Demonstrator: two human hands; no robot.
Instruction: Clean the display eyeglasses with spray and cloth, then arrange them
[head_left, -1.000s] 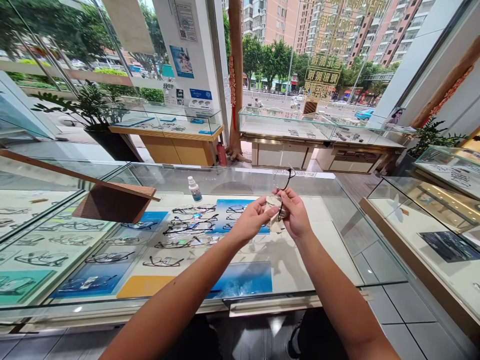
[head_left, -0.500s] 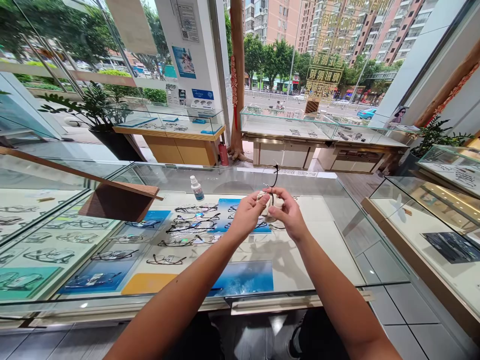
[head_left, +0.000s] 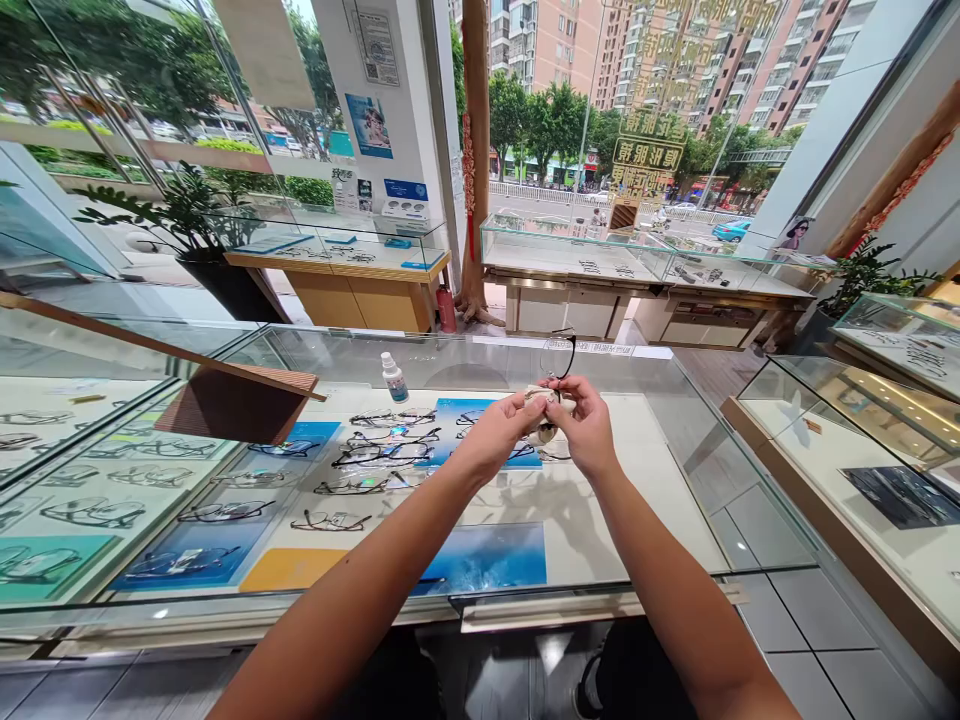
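An eyewear shop: rows of spectacles (head_left: 390, 455) in a glass counter (head_left: 637, 490), gold lettering (head_left: 648, 154) on the window (head_left: 551, 125).

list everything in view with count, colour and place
near case: 1, clear glass, foreground
held glasses: 1, dark-rimmed, above the near case
cloth: 1, cream, at the held glasses
bottle: 1, white, near case's far side
displayed glasses: many, mostly dark, near case
blue panels: at least 3, blue, near case
orange panel: 1, orange, near case's front
wooden stand: 1, brown, left side
other cases: several, glass-topped, beyond and right
post: 1, brown, background
fire extinguisher: 1, red, beside the post
potted plants: 2, green, left and right
trees: many, green, outside
buildings: several, pinkish, outside
left hand: 1, bare, on the cloth
right hand: 1, bare, on the held glasses
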